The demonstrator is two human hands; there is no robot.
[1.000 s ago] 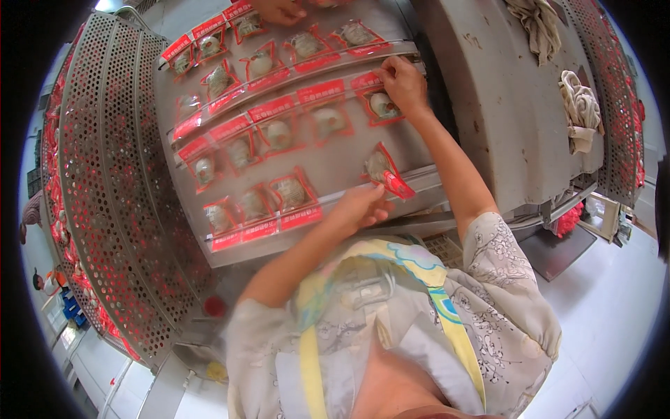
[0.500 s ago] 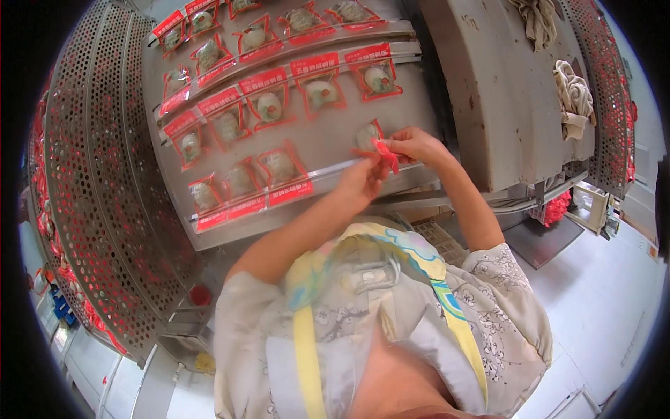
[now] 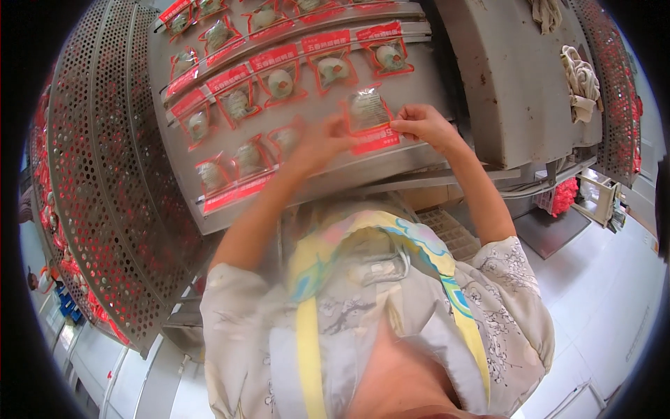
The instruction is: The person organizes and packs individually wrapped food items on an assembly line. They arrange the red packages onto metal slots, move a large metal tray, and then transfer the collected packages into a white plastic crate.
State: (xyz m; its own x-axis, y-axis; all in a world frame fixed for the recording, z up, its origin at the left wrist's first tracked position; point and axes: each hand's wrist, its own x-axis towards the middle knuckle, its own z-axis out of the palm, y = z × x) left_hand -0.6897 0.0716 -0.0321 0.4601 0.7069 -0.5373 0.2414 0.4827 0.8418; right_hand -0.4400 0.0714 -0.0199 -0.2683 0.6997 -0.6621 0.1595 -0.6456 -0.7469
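A clear pouch with a red printed band (image 3: 368, 115) lies near the front edge of the steel plate (image 3: 391, 157), with a pale egg-like lump inside. My right hand (image 3: 424, 127) pinches its right edge between thumb and forefinger. At the pouch's left side is my left hand (image 3: 322, 148), smeared by motion, so its grip does not show. Left of that hand lies a row of similar pouches, including a nearby egg pouch (image 3: 285, 140) partly covered by the hand. Behind, another row of egg pouches (image 3: 280, 82) rests with red ends against a metal bar.
Curved perforated metal guards (image 3: 105, 174) stand on the left, with red packs showing through. A stained steel housing (image 3: 520, 91) is on the right, bearing a bundled cloth glove (image 3: 579, 80). Below the plate are a gridded tray (image 3: 447, 234) and a red pile (image 3: 562, 197).
The pouch, crumpled at its red end between both hands before, now lies flattened out on the plate. My left hand has moved left, and my right hand has shifted slightly up and right.
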